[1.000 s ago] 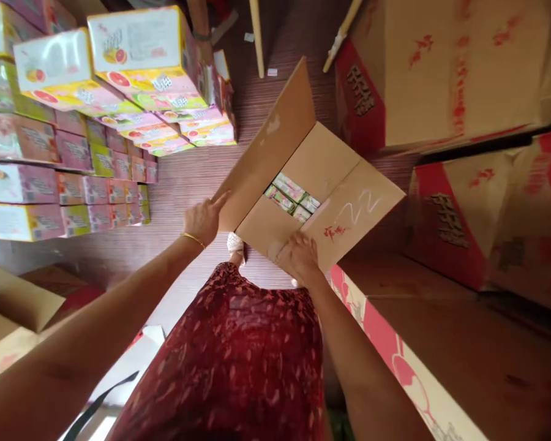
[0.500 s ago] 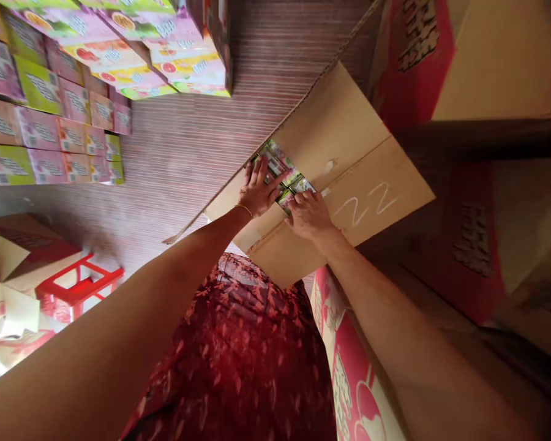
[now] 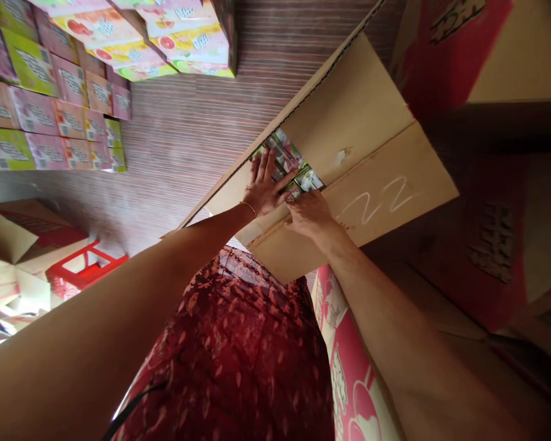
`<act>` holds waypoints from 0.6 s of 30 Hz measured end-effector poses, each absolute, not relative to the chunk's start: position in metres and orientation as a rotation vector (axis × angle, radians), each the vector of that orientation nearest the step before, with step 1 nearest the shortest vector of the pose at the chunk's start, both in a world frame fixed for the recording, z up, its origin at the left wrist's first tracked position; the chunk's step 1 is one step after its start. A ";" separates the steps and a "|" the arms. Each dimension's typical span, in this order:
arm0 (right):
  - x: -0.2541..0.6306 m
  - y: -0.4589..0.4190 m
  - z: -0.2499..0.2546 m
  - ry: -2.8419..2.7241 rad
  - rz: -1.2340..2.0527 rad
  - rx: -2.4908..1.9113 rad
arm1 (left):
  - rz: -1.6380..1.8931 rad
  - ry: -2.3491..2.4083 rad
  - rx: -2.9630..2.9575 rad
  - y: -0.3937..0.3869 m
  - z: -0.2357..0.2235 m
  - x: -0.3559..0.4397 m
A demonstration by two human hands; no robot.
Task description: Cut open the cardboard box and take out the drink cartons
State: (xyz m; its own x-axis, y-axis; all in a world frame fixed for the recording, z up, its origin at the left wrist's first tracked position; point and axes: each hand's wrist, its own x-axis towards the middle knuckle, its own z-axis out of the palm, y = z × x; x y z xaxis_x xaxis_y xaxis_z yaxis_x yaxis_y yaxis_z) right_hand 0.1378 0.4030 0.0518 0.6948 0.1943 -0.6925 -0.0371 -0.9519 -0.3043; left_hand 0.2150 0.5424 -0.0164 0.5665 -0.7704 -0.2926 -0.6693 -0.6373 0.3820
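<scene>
A large brown carton (image 3: 386, 177) stands in front of me with its flaps spread. Through a gap between the flaps, small packs in green and pink (image 3: 310, 179) show in the opening. My left hand (image 3: 264, 188) lies on the packs with its fingers spread, a thin bracelet at its wrist. Close beside it, my right hand (image 3: 310, 211) is at the near edge of the gap, its fingers bent and close together. Its fingertips are hidden, so I cannot tell what they hold, if anything.
Stacks of coloured fruit-print boxes (image 3: 34, 128) stand at the left, more (image 3: 193, 46) at the top. A red plastic stool (image 3: 85, 266) and opened cartons (image 3: 9, 236) are at the lower left. Big red-and-brown cartons (image 3: 491, 233) crowd the right, another (image 3: 358, 373) below my right arm.
The view has shifted slightly, so the carton appears larger. My right fingers have drawn back towards the gap's near edge and are more bent. My left hand stays spread on the packs.
</scene>
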 end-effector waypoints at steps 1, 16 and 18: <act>0.139 0.406 0.053 -0.108 1.167 -2.603 | -0.657 -1.203 2.563 0.543 -0.016 0.215; 0.117 0.419 0.056 -0.163 0.965 -2.609 | -0.744 -1.219 2.520 0.552 -0.008 0.211; 0.118 0.431 0.056 -0.200 1.004 -2.588 | -0.777 -1.326 2.458 0.568 -0.006 0.204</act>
